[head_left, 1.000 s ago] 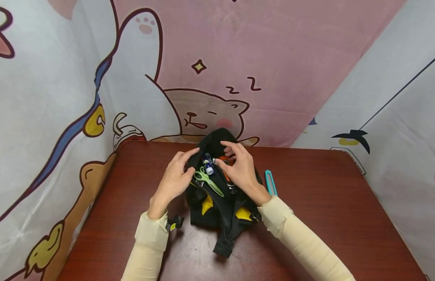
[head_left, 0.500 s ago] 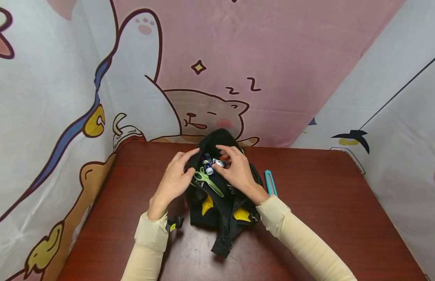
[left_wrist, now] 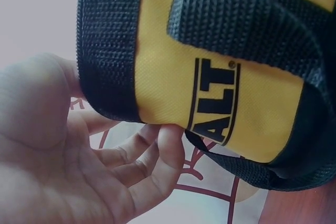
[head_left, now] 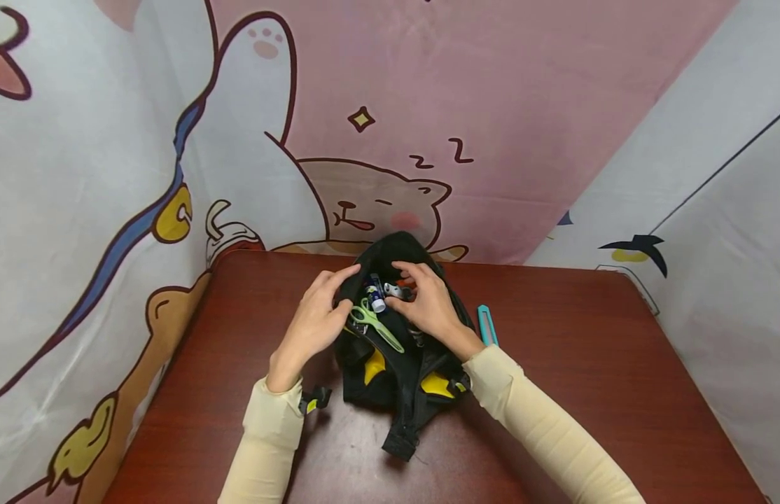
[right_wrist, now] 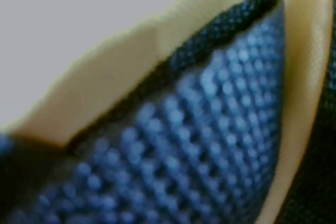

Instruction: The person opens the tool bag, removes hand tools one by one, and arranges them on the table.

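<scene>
A black and yellow tool bag (head_left: 390,392) stands on the table, its mouth spread toward the head camera. My left hand (head_left: 311,325) grips the left rim, thumb at the opening and fingers outside; the left wrist view has these fingers (left_wrist: 170,150) bent against the yellow side. My right hand (head_left: 429,304) is over the opening, thumb and fingers curved about a small white object (head_left: 395,289) with something orange (head_left: 405,283) behind it; whether they pinch it I cannot tell. To their left lie a glue stick (head_left: 376,299) and green scissors (head_left: 377,325).
A turquoise box cutter (head_left: 486,325) lies on the brown table (head_left: 592,378) right of the bag. A black strap end (head_left: 316,399) sticks out near my left wrist. Printed cloth (head_left: 522,105) hangs behind the table. Blurred webbing (right_wrist: 210,129) fills much of the right wrist view.
My right hand has shifted slightly left and down within the bag's mouth. The white object has come into view between its thumb and fingers, and less orange shows. My left hand keeps its place.
</scene>
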`<action>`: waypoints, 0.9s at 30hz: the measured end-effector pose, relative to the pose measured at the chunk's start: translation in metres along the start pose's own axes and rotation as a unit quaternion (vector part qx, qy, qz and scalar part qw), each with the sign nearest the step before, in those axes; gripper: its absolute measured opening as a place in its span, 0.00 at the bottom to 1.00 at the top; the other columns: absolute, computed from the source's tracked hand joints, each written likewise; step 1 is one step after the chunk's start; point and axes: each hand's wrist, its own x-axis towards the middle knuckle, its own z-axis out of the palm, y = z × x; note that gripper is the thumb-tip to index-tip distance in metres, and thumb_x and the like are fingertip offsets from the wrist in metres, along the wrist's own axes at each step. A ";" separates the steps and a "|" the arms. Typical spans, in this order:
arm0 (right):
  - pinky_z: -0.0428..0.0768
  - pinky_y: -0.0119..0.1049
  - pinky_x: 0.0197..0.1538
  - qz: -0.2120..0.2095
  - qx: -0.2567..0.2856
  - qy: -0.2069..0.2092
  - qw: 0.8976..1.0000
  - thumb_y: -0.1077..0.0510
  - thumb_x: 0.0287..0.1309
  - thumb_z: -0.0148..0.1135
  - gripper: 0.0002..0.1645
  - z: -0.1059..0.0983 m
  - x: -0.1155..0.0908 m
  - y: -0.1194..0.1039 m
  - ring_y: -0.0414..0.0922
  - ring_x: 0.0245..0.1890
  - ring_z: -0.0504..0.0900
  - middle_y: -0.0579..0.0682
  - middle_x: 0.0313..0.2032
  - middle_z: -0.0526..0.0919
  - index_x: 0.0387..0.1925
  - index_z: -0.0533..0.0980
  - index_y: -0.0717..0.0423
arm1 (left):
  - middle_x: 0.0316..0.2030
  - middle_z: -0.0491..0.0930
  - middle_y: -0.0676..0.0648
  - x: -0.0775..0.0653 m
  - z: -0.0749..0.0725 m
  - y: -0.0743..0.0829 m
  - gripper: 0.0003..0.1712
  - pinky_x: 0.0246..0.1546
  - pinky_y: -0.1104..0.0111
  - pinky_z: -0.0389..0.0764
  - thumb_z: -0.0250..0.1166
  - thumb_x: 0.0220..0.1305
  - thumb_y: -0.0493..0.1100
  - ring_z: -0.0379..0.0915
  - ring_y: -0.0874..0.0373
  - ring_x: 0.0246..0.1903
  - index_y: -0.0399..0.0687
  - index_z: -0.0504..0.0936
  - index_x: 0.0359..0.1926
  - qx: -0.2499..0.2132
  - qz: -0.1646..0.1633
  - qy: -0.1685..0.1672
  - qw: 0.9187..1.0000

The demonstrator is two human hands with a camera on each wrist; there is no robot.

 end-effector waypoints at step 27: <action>0.85 0.59 0.60 0.079 -0.013 -0.086 0.993 0.56 0.62 0.84 0.47 0.010 0.005 0.022 0.62 0.60 0.85 0.64 0.62 0.82 0.78 0.73 0.55 | 0.65 0.76 0.39 -0.001 0.001 0.002 0.37 0.53 0.49 0.72 0.59 0.75 0.34 0.72 0.42 0.53 0.53 0.73 0.83 -0.009 -0.007 -0.008 1.000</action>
